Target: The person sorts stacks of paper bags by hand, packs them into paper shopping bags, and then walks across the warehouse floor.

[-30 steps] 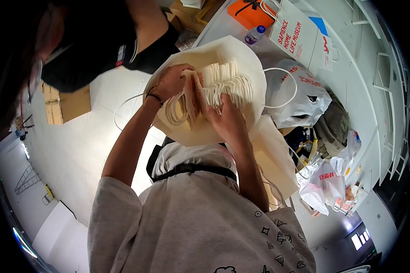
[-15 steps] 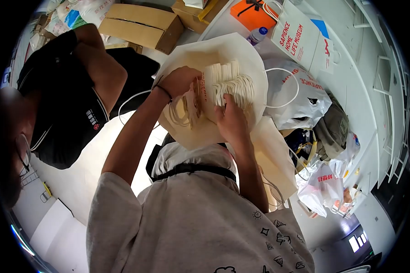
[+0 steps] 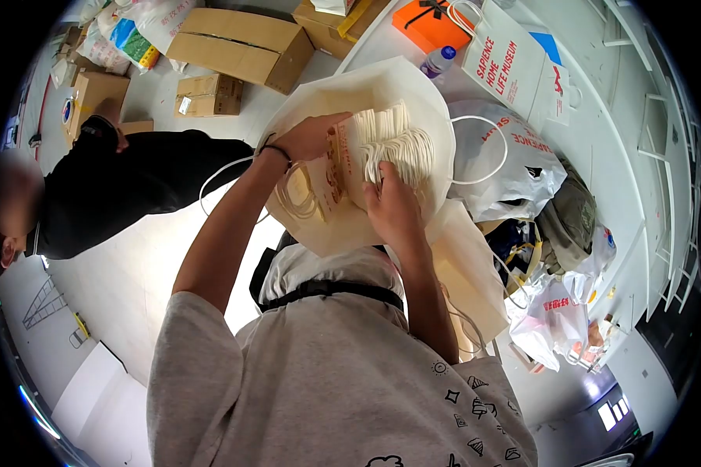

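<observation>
A large cream paper bag (image 3: pixel 331 235) stands open in front of my body, its white rope handles hanging out at both sides. Inside it is a stack of folded paper bags (image 3: pixel 378 123) with bunched white rope handles (image 3: pixel 403 152) and red print on the front one. My left hand (image 3: pixel 310 138) reaches in over the left rim, fingers closed at the stack's upper left edge. Curled against the bunched handles, my right hand (image 3: pixel 394 201) grips the stack from the near side. Another rope handle loop (image 3: pixel 297 194) lies inside at the left.
Along the right, a white table (image 3: pixel 611 194) carries a printed paper bag (image 3: pixel 510 66), an orange box (image 3: pixel 428 27), a bottle (image 3: pixel 439 62) and plastic bags (image 3: pixel 514 167). Cardboard boxes (image 3: pixel 241 45) sit beyond. A person in black (image 3: pixel 140 183) is at left.
The person at left has shifted and turned, uncovering boxes and floor behind. My left hand has moved slightly, and more of the red print and left rope loop shows.
</observation>
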`<state>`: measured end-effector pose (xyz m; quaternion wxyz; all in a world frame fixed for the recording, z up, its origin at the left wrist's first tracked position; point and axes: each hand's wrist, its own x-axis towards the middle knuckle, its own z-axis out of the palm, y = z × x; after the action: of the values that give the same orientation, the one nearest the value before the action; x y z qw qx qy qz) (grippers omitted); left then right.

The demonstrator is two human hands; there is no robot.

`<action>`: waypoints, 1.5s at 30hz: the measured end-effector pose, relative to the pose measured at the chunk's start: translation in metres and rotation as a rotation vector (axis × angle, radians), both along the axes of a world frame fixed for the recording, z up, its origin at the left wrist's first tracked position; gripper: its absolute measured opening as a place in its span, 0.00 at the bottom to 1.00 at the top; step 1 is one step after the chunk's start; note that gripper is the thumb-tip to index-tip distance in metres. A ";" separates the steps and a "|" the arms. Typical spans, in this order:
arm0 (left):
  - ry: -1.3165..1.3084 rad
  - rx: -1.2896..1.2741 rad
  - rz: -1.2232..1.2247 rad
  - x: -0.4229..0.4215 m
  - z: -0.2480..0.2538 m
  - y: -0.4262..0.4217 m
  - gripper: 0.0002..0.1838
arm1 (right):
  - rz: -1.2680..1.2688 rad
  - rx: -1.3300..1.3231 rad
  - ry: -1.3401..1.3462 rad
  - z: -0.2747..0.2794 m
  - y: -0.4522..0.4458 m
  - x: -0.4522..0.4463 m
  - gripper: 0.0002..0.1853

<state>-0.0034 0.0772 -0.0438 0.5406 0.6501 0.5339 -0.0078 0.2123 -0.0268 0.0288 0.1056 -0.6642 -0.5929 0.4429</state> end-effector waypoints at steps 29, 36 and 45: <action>0.011 0.125 -0.085 0.001 -0.012 0.005 0.45 | -0.040 -0.018 0.067 0.002 -0.001 -0.002 0.28; 0.204 0.222 0.108 -0.009 -0.013 0.008 0.18 | -0.026 -0.014 0.064 0.002 -0.002 -0.002 0.29; 0.079 0.328 0.070 0.006 -0.014 0.000 0.21 | -0.005 -0.014 0.062 0.001 -0.002 -0.004 0.27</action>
<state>0.0027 0.0769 -0.0574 0.4060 0.7098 0.5710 0.0726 0.2087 -0.0289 0.0298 0.1204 -0.6524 -0.5844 0.4673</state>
